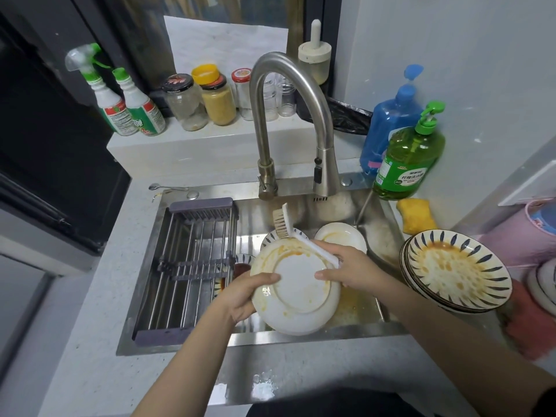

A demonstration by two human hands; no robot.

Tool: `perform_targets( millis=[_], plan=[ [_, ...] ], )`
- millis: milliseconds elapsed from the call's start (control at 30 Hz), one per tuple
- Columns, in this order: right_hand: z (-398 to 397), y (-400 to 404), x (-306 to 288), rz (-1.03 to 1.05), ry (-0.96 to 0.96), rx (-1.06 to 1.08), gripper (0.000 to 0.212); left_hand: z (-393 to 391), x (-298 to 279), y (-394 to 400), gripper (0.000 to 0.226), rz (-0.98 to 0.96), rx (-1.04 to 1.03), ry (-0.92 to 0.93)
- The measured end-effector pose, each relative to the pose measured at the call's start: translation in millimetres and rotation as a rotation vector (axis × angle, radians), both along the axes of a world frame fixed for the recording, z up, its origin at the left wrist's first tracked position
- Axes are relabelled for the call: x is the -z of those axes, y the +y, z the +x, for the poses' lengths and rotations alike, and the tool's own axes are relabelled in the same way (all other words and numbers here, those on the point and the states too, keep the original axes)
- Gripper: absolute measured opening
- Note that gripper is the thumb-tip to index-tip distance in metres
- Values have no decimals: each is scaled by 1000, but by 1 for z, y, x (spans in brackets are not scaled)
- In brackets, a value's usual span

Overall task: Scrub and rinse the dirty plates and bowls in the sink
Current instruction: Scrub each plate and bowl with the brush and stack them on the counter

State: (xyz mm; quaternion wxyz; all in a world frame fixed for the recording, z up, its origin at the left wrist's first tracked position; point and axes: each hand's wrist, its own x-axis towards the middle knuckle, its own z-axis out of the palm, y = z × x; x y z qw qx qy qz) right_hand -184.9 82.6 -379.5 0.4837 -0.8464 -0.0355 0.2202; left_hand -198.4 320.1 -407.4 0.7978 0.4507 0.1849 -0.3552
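1. Gripping the white plate [301,291] at its left rim with the left hand [245,297]: thumb lying flat across the face, remaining fingers curled round behind the edge.
2. Holding that plate tilted over the sink [301,338], underside ring facing up, orange sauce smeared along the upper rim and down the right side.
3. Clamping the white handle of the scrubbing brush [296,233] in the right hand [350,266], fingers wrapped round it, thumb reaching out to touch the plate's right side.
4. Pointing the brush up and left, bristle head sitting just past the plate's top edge, over the dishes lying behind.
5. Resting in the basin behind the held plate: a second white plate [341,236] streaked with orange, and a blue-patterned dish [270,237] mostly hidden.
6. Peeking from beneath the left wrist: a small bowl [240,266] with dark red residue.
7. Waiting on the worktop [90,356] at the right of the sink: a stack of patterned bowls [455,270], the top one stained orange.
8. Spanning the basin's left half: a drying rack [186,272].
9. Arching over the basin: the faucet [288,121]; running water, cannot tell.
10. Standing at the back right corner: a green soap bottle [409,159], a blue bottle [391,121] behind it, a yellow sponge [416,216] just beside.
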Motion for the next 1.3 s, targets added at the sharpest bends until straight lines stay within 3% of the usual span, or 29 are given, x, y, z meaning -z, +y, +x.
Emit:
perform_targets(
  millis=[167,267,333,433,567,700,867,967,1034,1134,1300],
  plan=[
    [1,5,-26,-619,-313,-159,42,3,3,-3,31,194,-47,-64],
    [-6,12,-39,-769,-431,-300,43,7,5,-5,31,253,-97,-97],
    [-2,10,-40,-817,-427,-268,43,9,4,-6,38,262,-113,-100],
    [5,2,-46,-876,-394,-176,42,11,-1,-9,25,327,-130,-128],
    [-14,16,-52,-882,-464,-325,44,14,-3,-7,15,540,-81,-226],
    [-1,10,-52,-948,-391,-207,42,14,2,-4,15,629,-64,-280],
    [-17,26,-63,-908,-467,-350,39,18,7,0,14,789,22,-370],
    [3,15,-58,-936,-383,-234,42,16,9,2,15,873,102,-413],
    [-1,18,-60,-947,-410,-268,39,15,7,1,21,899,112,-424],
    [-19,28,-69,-920,-475,-360,37,15,7,2,11,900,113,-457],
    [5,16,-64,-966,-402,-263,37,14,8,3,29,861,112,-425]
  ],
)
